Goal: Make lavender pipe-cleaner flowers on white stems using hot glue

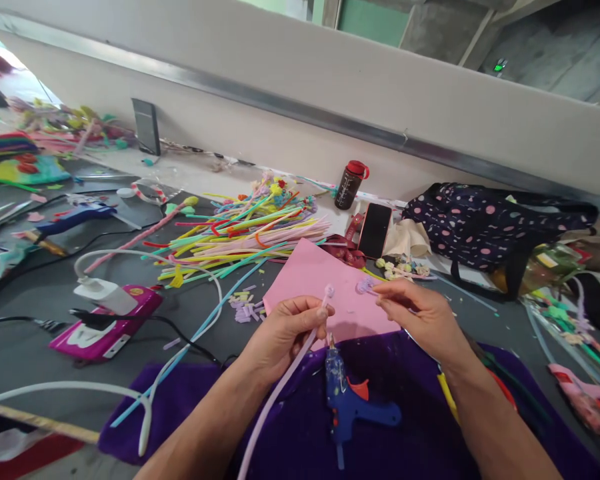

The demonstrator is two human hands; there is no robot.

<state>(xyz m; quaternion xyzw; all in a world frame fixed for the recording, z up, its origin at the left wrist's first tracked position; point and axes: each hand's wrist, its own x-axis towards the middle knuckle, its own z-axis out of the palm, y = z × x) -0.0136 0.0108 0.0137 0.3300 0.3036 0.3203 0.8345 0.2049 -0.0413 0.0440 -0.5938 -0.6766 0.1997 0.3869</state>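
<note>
My left hand (286, 331) is closed on a pale lilac pipe cleaner (280, 390) that runs down toward me, its curled tip (329, 291) sticking up above my fingers. My right hand (419, 312) pinches a small lilac pipe-cleaner piece (365, 286) just to the right of that tip. Both hands hover over a pink sheet (325, 287) and a purple cloth (390, 373). A blue hot glue gun (346, 400) lies on the cloth between my forearms, nozzle pointing away from me.
A heap of coloured pipe cleaners (240, 237) lies behind the pink sheet. A magenta power strip (107, 323) with a white plug and cables sits left. A phone (375, 230), a red-capped bottle (351, 185) and a dotted dark bag (485, 223) stand at the back right.
</note>
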